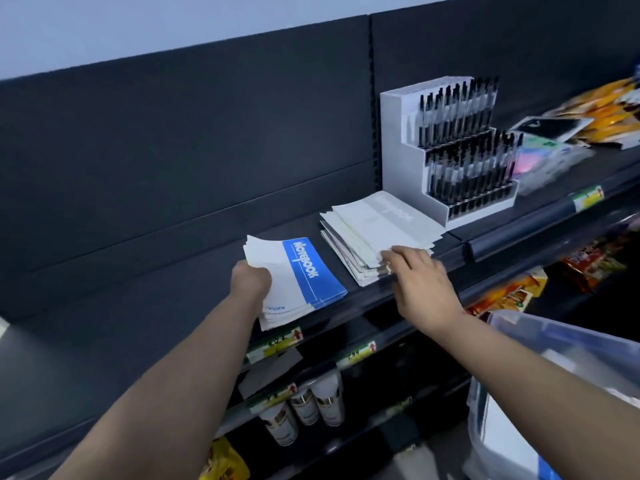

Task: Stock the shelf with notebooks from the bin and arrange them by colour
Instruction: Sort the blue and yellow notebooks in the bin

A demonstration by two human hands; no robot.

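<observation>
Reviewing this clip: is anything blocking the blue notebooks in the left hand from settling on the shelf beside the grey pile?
Nothing visible. The left hand holds the blue notebooks on or just above bare shelf, apart from the grey pile that the right hand touches.

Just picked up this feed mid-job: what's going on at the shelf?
A person is stocking the dark shelf with notebooks. The left hand grips the blue notebook stack at its left edge, and the right hand touches the near edge of the grey notebook stack, which lies beside the pen display. The two stacks lie apart. The clear bin sits at lower right.
</observation>
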